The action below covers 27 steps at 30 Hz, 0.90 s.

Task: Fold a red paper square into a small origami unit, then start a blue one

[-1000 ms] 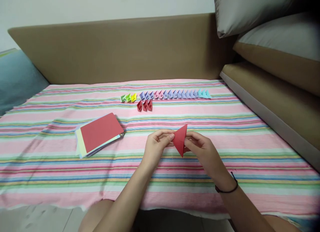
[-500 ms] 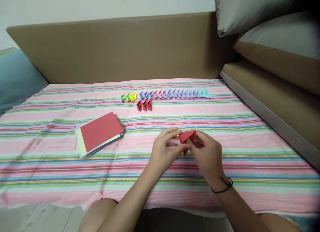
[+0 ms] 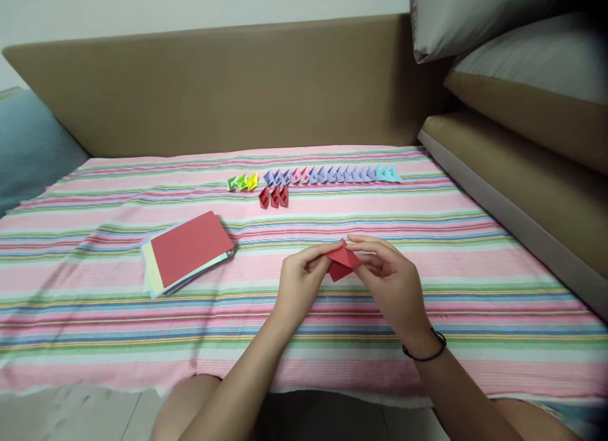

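A folded piece of red paper [image 3: 342, 256] is held up between my two hands above the striped cloth. My left hand [image 3: 304, 273] pinches its left side between thumb and fingers. On the right, my right hand [image 3: 389, 273] grips the opposite side, thumb below and fingers along the top; a dark band circles that wrist. The paper shows a raised peak and a lower flap. Beyond the hands stand three small dark red paper boats [image 3: 274, 197], in front of a long row of purple, pink and blue paper boats [image 3: 331, 175].
A stack of coloured paper sheets [image 3: 192, 248], red on top, lies to the left. Green and yellow paper boats [image 3: 242, 182] continue the back row. The striped cloth [image 3: 118, 327] covers the seat, with a brown backrest [image 3: 213, 92] behind and cushions [image 3: 532, 92] piled at right.
The red paper has turned and been reshaped from a triangle with a downward point to a peaked form with a lower flap. My left fingers have closed onto its left edge.
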{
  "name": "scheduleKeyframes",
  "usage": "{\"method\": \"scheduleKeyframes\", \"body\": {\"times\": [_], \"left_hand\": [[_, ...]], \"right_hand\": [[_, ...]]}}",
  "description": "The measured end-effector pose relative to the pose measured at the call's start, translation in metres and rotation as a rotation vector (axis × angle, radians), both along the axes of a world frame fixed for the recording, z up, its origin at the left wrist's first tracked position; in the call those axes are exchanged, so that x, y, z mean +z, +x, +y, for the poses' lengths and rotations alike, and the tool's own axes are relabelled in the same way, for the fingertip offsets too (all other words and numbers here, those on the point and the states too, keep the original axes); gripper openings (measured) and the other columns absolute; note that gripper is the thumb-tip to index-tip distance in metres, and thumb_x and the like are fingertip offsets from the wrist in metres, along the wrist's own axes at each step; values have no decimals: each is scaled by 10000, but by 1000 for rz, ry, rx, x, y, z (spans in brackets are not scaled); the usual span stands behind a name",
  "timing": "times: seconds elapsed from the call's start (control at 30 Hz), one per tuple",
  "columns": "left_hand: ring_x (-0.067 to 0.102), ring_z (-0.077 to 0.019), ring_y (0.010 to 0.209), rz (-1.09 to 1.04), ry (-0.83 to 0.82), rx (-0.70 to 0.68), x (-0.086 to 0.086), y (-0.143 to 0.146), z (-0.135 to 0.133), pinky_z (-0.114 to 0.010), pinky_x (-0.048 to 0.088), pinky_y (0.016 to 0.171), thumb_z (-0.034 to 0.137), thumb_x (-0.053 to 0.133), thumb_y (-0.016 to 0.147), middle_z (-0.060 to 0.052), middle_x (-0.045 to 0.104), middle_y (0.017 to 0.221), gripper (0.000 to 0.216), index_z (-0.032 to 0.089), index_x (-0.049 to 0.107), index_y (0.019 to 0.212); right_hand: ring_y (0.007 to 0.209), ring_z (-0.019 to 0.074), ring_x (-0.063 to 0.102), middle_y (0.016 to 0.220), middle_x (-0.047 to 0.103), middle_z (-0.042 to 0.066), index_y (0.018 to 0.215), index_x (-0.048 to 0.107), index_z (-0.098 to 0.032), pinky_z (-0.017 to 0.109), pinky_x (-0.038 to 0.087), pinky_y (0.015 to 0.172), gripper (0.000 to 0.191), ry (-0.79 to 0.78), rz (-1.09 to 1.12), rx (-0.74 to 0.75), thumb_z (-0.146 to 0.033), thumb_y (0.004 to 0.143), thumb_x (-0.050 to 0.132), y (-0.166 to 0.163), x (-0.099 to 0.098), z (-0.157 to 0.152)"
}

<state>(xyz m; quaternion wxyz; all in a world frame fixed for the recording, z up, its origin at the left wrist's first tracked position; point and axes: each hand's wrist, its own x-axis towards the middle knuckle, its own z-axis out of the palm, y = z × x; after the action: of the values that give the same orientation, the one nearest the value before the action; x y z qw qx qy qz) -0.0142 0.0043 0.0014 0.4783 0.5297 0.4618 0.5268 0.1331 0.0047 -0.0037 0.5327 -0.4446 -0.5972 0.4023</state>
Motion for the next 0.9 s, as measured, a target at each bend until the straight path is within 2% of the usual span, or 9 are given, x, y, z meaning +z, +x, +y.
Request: {"method": "scheduleKeyframes", "body": {"times": [0.1,0.23,0.37,0.5,0.57,0.7,0.9], "left_hand": [[654,-209,900,-128,-114,-44,3,-3,2,-278,523,731,197,583,769,-62,711,1024,241,185,729,960],[655,-217,899,-279,-196,-84,3,-5,2,-311,522,761,242,578,779,-85,706,1037,271,169,715,1001],[667,-206,836,-290,-201,-55,1,-5,3,-304,514,755,296,687,727,-102,723,961,304,145,704,990],[669,-163,747,-297,-198,-32,1,-6,5,-251,509,692,266,715,710,-84,732,888,274,137,678,949],[668,-156,713,-290,-217,-24,1,-7,5,-240,505,668,261,728,696,-69,734,832,290,141,661,951],[666,-154,670,-278,-271,-53,2,-7,4,-237,501,650,261,742,678,-42,726,726,347,150,648,993],[675,-171,702,-276,-338,-92,2,-5,3,-260,519,695,301,759,646,-59,728,768,304,119,691,880]], "right_hand": [[963,195,636,1217,554,41,920,691,-253,331,582,798,171,23,-10,42,-174,789,614,4,3,1],[1044,211,606,1294,484,39,980,698,-261,350,574,859,237,19,-45,128,-165,777,623,11,7,3],[1075,225,596,1360,410,40,1056,678,-274,363,557,901,307,-51,-15,225,-216,754,674,13,9,2],[1061,228,607,1362,423,47,1037,680,-264,342,570,862,288,-135,54,243,-266,748,693,12,8,4],[1027,221,625,1303,506,56,1060,658,-261,347,568,853,313,-180,84,231,-285,750,694,12,6,6],[870,211,679,991,697,58,1033,644,-219,363,580,777,325,-311,111,142,-340,738,705,14,0,11],[681,177,675,732,719,46,819,698,-167,311,569,658,231,-323,94,82,-356,692,738,15,-3,11]]}}
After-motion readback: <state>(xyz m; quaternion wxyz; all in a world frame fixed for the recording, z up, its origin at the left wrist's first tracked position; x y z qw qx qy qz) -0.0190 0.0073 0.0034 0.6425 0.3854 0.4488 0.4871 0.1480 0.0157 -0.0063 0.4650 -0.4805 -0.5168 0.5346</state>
